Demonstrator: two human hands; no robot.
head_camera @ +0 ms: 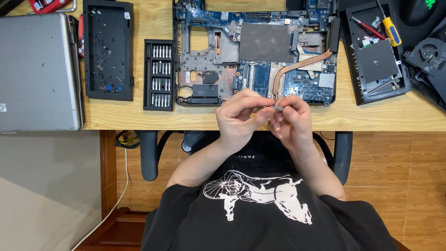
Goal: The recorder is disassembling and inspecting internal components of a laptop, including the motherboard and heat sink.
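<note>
My left hand [239, 117] and my right hand [291, 120] meet at the desk's front edge, fingertips pinched together on a small grey part [278, 108]. What the part is cannot be made out. Just beyond my hands lies an opened laptop base [209, 60] with its blue circuit board [306, 86] and a copper heat pipe [297, 67] exposed.
A black screwdriver bit set [159, 74] and a black tray with loose screws [108, 49] lie left of the board. A closed silver laptop [39, 72] is far left. A black cover panel [378, 60], a yellow-handled screwdriver [391, 30] and a fan [429, 51] are at right.
</note>
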